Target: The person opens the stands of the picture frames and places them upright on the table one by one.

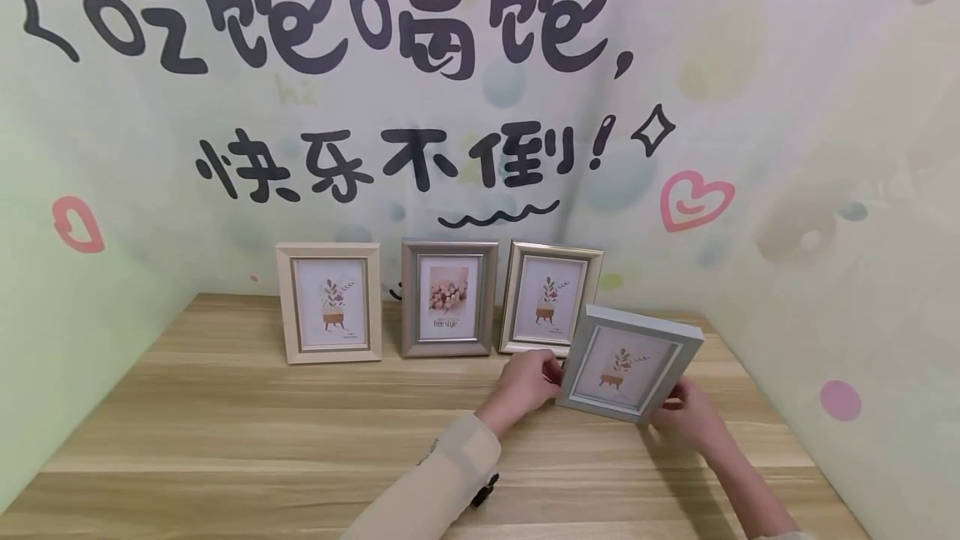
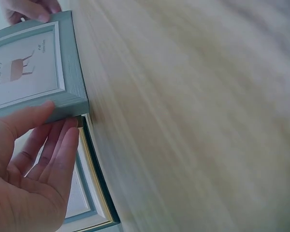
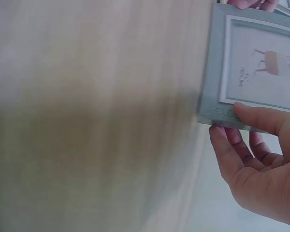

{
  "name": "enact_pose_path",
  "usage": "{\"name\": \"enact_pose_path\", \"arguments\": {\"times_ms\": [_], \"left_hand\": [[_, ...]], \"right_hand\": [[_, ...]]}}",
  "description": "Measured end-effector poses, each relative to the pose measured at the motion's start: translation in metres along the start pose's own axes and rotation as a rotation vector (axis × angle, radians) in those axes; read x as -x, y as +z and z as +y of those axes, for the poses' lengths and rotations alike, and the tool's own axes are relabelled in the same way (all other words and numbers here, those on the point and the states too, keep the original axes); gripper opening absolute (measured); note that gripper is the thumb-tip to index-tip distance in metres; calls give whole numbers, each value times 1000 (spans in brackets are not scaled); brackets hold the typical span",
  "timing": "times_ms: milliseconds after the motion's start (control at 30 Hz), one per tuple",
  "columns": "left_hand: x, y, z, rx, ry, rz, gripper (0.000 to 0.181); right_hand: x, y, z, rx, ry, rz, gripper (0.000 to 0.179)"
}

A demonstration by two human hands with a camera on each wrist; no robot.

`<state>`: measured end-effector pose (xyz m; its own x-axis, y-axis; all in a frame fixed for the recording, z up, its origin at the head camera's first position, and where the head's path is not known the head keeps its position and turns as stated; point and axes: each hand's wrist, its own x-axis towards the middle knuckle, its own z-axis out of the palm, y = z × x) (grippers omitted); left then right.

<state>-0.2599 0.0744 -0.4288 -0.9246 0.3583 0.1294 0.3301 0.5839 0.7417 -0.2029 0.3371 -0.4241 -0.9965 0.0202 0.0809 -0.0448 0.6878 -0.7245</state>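
Between both hands, a blue-grey picture frame [image 1: 626,365] leans back at a slant over the wooden table, with a plant-pot print showing. My left hand [image 1: 525,382] pinches its left side near the lower corner. In the left wrist view, that thumb lies on the front border of the picture frame [image 2: 72,58] and the fingers go behind. My right hand [image 1: 693,419] grips the opposite side low down; in the right wrist view its thumb presses the front, fingers at the back edge. Just behind, a gold-edged picture frame [image 1: 551,298] stands upright, partly covered by the held one.
A taupe picture frame [image 1: 487,298] with a flower print and a cream picture frame [image 1: 285,302] stand in line to the left, near the back of the wooden table [image 1: 300,440]. Behind them hangs a printed cloth backdrop [image 1: 360,107] with large black lettering.
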Motion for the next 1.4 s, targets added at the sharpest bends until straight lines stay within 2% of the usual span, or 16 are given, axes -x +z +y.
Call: {"name": "enact_pose_path", "arguments": {"times_ms": [200, 467, 667, 833, 1000, 1400], "left_hand": [[2, -4, 2, -4, 1, -25, 16], [1, -2, 1, -34, 15, -18, 18], [-1, 0, 0, -56, 6, -11, 19], [-1, -1, 0, -68, 13, -6, 19], [-1, -1, 0, -72, 10, -14, 18], [2, -2, 2, -80, -7, -21, 18]], "right_hand": [[3, -14, -16, 12, -25, 22, 52], [19, -33, -43, 14, -10, 85, 52], [30, -45, -63, 108, -95, 218, 53], [39, -51, -81, 251, -115, 327, 57], [46, -51, -96, 370, -124, 368, 57], [47, -37, -120, 440, -287, 467, 52]]}}
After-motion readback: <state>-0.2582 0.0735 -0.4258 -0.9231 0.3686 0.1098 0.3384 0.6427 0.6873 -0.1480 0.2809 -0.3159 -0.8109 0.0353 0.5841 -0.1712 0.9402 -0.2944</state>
